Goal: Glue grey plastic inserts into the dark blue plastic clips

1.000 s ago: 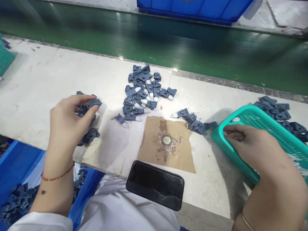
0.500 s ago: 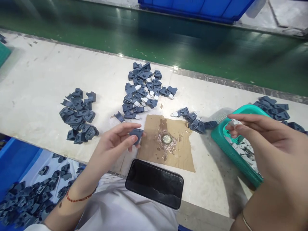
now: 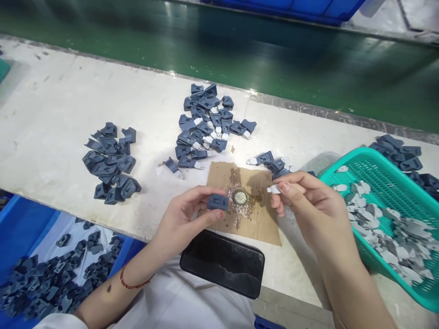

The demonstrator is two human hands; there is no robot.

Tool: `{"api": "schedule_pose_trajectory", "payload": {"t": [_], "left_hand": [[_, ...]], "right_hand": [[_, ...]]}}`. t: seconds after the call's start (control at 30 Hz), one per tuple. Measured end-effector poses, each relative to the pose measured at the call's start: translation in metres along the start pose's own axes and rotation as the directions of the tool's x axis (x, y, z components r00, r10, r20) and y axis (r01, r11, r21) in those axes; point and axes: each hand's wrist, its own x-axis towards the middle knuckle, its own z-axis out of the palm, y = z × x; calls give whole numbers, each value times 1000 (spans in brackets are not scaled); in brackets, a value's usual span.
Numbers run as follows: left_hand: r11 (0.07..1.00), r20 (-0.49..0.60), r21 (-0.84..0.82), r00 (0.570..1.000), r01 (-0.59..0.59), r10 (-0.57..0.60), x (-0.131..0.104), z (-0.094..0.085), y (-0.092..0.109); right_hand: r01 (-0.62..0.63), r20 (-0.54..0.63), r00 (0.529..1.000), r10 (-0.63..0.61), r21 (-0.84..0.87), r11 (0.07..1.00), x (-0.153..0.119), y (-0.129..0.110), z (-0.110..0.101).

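My left hand [image 3: 197, 212] grips a dark blue-grey plastic part [image 3: 217, 202] between thumb and fingers, its recessed face showing. Between the thumb and index finger of my right hand [image 3: 302, 196] is a small light grey piece [image 3: 273, 188], its tip pointing left towards the dark part. The two pieces are apart, above a brown cardboard sheet [image 3: 264, 228]. On the cardboard sits a small round metallic disc [image 3: 240, 198] ringed by glittering wet specks. Right of my right hand stands a green basket [image 3: 363, 155] holding many light grey pieces [image 3: 394, 242].
Dark parts lie in piles at left [image 3: 109, 160], centre [image 3: 202, 123] and right [image 3: 398, 155], some with light pieces attached. A black phone [image 3: 222, 264] lies near the front edge. A blue bin [image 3: 10, 228] of dark parts is lower left; a green belt [image 3: 137, 41] runs behind.
My right hand has moved left from over the basket to above the cardboard with the light grey piece. My left hand has shifted right, and its dark part has turned.
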Motion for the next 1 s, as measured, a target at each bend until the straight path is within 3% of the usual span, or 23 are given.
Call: {"api": "schedule_pose_trajectory", "payload": {"t": [0.13,0.23,0.3,0.4,0.53,0.83,1.0], "left_hand": [[999,-14,21,999,-31,31,-1,3,-4],[993,-42,86,996,-76,80,-2,4,-7],[992,-54,103,996,-70,76,-3,5,-8],[997,-56,63,998,-35,39,-3,6,-8],[1000,-41,-1,999,-14,14,-3,8,-7],[998,-49,60,999,-12,15,-3,9,-9],[999,-25,9,998,-52,52,-2,8,-9]], "right_hand": [[123,-46,989,-140,-271,955,-2,10,4],[217,81,975,-206,-519,827,-4,14,6],[316,199,949,-246,-596,738,-3,13,10],[461,332,887,-320,-630,625,-1,13,14],[506,397,863,-313,-673,540,1,15,16],[564,438,824,-359,-689,454,1,17,14],[560,428,827,-364,-685,467,0,19,15]]}}
